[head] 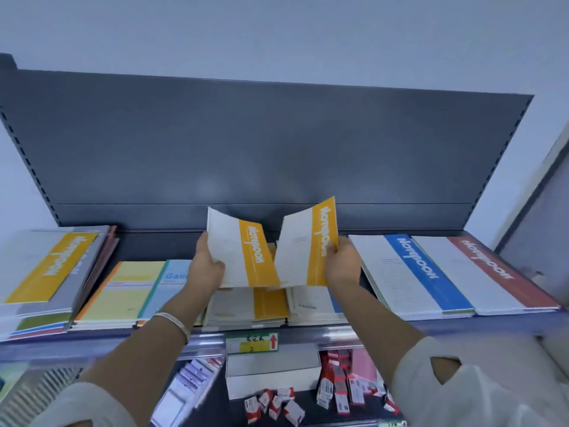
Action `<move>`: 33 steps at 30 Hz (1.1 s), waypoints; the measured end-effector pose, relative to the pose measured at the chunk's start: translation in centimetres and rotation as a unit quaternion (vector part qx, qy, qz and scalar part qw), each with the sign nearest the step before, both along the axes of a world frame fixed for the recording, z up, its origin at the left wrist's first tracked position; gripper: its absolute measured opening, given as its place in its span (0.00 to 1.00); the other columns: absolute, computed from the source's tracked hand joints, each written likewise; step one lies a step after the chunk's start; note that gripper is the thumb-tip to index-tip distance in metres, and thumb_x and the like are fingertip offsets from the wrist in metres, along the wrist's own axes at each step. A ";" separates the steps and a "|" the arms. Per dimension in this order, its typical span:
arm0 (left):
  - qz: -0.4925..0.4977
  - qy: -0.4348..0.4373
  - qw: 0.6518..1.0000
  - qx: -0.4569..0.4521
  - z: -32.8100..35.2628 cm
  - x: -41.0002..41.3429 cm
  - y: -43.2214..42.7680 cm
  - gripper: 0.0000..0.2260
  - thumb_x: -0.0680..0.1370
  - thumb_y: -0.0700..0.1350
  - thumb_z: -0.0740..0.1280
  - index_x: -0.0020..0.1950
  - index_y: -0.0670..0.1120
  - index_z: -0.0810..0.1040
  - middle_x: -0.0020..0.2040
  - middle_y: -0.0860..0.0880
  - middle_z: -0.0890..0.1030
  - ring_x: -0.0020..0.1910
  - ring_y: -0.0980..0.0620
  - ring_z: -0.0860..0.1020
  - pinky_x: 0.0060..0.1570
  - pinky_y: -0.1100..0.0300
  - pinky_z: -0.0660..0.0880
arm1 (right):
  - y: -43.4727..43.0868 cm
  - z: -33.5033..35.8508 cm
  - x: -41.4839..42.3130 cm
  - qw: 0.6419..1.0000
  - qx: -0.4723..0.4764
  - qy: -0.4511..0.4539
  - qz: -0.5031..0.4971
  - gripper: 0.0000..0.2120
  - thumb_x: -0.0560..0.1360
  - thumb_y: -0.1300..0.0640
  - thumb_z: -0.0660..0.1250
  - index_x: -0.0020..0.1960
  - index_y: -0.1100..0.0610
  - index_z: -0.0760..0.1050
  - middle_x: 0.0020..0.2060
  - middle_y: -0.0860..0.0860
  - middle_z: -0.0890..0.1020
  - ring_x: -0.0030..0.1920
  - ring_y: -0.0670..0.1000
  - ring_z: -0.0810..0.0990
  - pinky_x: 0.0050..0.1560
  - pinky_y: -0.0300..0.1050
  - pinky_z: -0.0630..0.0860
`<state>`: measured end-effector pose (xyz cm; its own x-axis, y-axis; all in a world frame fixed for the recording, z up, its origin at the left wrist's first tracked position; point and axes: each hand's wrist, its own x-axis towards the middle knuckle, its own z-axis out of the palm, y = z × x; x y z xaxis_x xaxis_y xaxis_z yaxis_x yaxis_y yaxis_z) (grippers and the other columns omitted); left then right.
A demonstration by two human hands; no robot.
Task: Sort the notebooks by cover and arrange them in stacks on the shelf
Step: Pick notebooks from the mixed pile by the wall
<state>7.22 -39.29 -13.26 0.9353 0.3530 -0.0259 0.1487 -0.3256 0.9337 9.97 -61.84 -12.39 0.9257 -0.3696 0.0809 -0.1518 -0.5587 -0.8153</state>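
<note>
Held up: two, yellow-banded
Left hand (205, 266): grips left notebook (243, 254)
Right hand (340, 265): pinches right notebook (308, 245)
Shelf (147, 246): bare strip at back-left

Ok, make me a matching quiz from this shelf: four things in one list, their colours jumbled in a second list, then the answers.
Things:
1. held notebook, in the left hand
2. far-right notebook
3. neighbouring notebook, just left of it
4. small boxes below

Colours:
A. red and white
B. blue band
C. yellow band
D. red band

Pairs: 1-C, 2-D, 3-B, 4-A.
</note>
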 end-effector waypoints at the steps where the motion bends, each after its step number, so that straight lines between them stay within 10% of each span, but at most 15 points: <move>1: -0.003 0.031 0.999 0.032 -0.3 0.1 0.0 0.27 0.77 0.31 0.55 0.73 0.50 0.58 0.59 0.43 0.72 0.55 0.38 0.73 0.48 0.37 0.78 | -0.7 0.0 -0.1 1.000 0.003 -0.001 -0.007 0.13 0.83 0.54 0.52 0.59 0.60 0.70 0.53 0.59 0.80 0.49 0.58 0.79 0.43 0.45 0.71; 10: -0.067 0.195 0.934 0.293 -1.6 -0.2 -1.4 0.21 0.78 0.36 0.58 0.72 0.42 0.62 0.66 0.40 0.69 0.64 0.42 0.69 0.61 0.55 0.68 | -0.5 -0.3 -0.3 0.998 0.029 -0.001 0.064 0.12 0.82 0.57 0.53 0.61 0.61 0.70 0.53 0.59 0.80 0.45 0.55 0.76 0.43 0.44 0.70; 18: -0.071 0.185 0.869 0.454 -2.4 -0.4 -0.7 0.14 0.79 0.48 0.61 0.63 0.46 0.70 0.60 0.44 0.67 0.60 0.43 0.69 0.56 0.50 0.73 | 4.4 0.2 -0.8 0.982 -0.006 0.060 0.178 0.20 0.83 0.57 0.54 0.74 0.53 0.59 0.62 0.57 0.76 0.59 0.57 0.77 0.54 0.49 0.75; 23: -0.051 0.144 0.874 0.461 -2.4 -1.3 1.3 0.17 0.80 0.43 0.57 0.69 0.49 0.69 0.65 0.44 0.66 0.64 0.42 0.66 0.61 0.50 0.69 | 6.5 -1.0 -0.5 0.962 -0.100 0.104 0.232 0.24 0.82 0.56 0.57 0.76 0.53 0.54 0.64 0.56 0.74 0.60 0.56 0.77 0.53 0.45 0.75; 30: -0.022 0.110 0.891 0.439 -1.9 -3.3 3.5 0.17 0.79 0.44 0.60 0.68 0.50 0.70 0.67 0.45 0.66 0.65 0.42 0.65 0.61 0.51 0.68 | 8.4 -1.6 -1.4 0.860 -0.429 0.086 0.262 0.16 0.77 0.52 0.65 0.64 0.51 0.73 0.75 0.58 0.56 0.71 0.61 0.61 0.69 0.55 0.62; 33: -0.021 0.101 0.893 0.438 -1.7 -3.7 3.9 0.16 0.79 0.46 0.60 0.67 0.51 0.71 0.68 0.46 0.67 0.65 0.43 0.65 0.61 0.51 0.69 | 9.2 -2.2 -1.8 0.815 -0.470 0.077 0.331 0.11 0.79 0.53 0.59 0.58 0.53 0.77 0.63 0.55 0.73 0.64 0.58 0.70 0.70 0.59 0.55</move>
<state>3.54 -35.37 -14.91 0.9558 0.2848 0.0733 0.2554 -0.9276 0.2727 8.12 -52.62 -14.56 0.9228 0.3730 -0.0963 0.3764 -0.9263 0.0193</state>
